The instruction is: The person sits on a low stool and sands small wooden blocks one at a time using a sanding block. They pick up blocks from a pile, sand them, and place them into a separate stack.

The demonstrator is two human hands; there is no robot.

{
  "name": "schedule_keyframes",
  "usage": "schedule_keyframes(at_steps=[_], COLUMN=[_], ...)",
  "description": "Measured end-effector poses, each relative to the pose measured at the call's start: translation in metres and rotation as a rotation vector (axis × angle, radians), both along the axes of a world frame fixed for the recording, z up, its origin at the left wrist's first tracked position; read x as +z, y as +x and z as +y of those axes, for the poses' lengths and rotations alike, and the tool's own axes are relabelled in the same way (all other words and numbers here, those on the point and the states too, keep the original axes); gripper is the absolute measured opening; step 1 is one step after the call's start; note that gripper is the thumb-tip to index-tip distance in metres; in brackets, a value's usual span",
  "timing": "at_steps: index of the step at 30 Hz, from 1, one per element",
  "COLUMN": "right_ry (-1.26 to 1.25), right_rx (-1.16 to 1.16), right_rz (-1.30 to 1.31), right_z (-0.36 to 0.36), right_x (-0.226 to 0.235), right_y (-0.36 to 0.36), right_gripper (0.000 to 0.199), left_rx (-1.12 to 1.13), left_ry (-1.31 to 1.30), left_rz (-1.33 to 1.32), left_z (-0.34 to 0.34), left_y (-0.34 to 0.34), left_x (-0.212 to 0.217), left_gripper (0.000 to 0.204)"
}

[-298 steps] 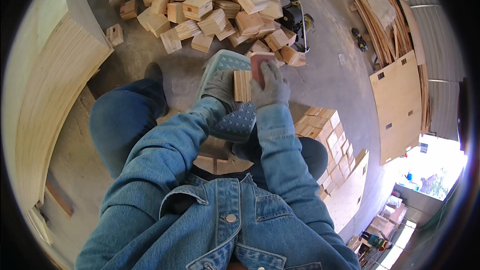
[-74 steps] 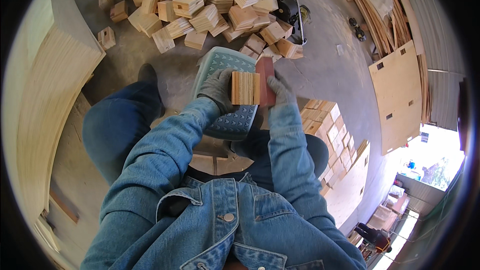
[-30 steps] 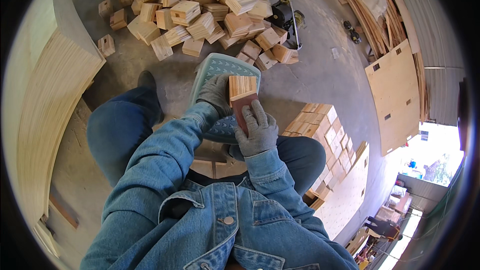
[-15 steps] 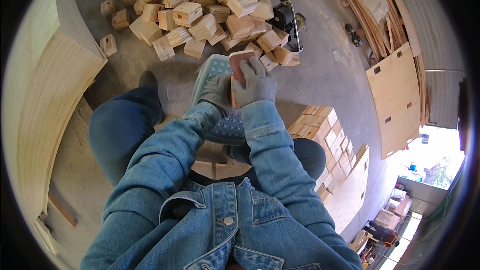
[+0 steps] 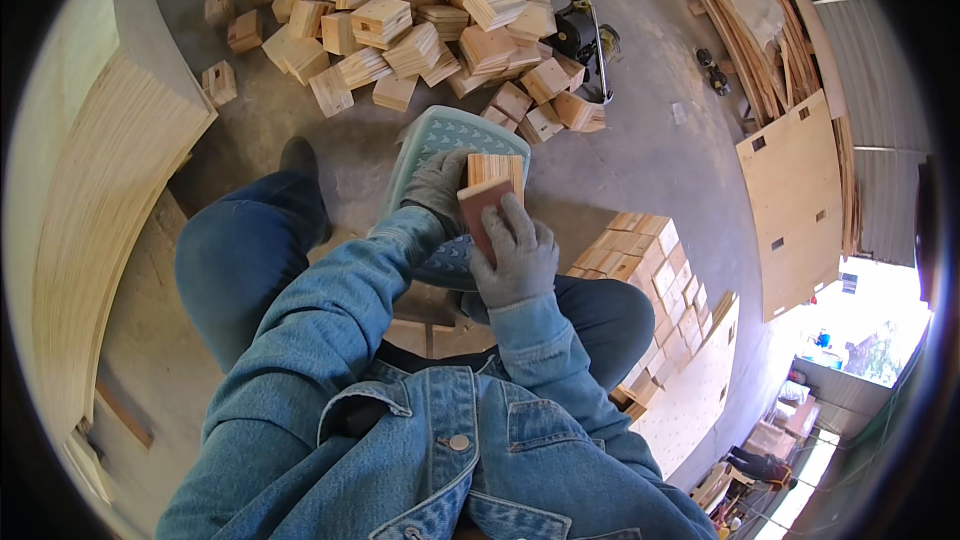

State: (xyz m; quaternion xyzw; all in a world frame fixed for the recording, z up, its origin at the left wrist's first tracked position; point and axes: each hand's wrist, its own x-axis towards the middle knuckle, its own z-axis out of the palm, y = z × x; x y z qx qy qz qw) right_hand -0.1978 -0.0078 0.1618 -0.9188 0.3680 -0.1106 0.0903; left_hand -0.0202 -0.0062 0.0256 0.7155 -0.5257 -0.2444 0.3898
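A teal plastic stool with a patterned top stands between my legs. On it rests a wooden block with striped plywood layers. My left hand, in a grey glove, grips this block from its left side. In my gloved right hand is a sanding block, a flat wooden piece with a reddish-brown face. It is tilted against the near end of the wooden block, with my fingers spread over its right side. Part of the wooden block is hidden behind it.
A loose heap of wooden blocks lies beyond the stool, with a black wheeled tool beside it. Stacked blocks stand to my right. Tall plywood sheets rise at left; more panels lean at right. A person is far off.
My right hand has drawn the sanding block back toward me and slightly right, uncovering the layered side of the wooden block. My left hand stays on the block.
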Motion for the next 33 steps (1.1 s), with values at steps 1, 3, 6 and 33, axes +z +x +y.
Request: schedule_keyframes(at_steps=[1, 3, 6, 33], right_ry=[-0.016, -0.032, -0.022, -0.016], right_rx=[-0.010, -0.037, -0.110, -0.175], right_rz=[0.014, 0.044, 0.105, 0.082], right_z=[-0.010, -0.033, -0.080, -0.092], right_x=[-0.002, -0.006, -0.004, -0.010], right_y=[0.012, 0.039, 0.075, 0.075], right_gripper=[0.056, 0.057, 0.058, 0.058], left_rx=[-0.005, -0.056, 0.007, 0.069], left_ry=[0.001, 0.097, -0.026, -0.048], left_rz=[-0.030, -0.114, 0.051, 0.003], left_z=[0.000, -0.003, -0.005, -0.009], left_y=[0.000, 0.002, -0.003, -0.008], left_x=[-0.003, -0.011, -0.002, -0.009], left_gripper=[0.080, 0.083, 0.083, 0.089])
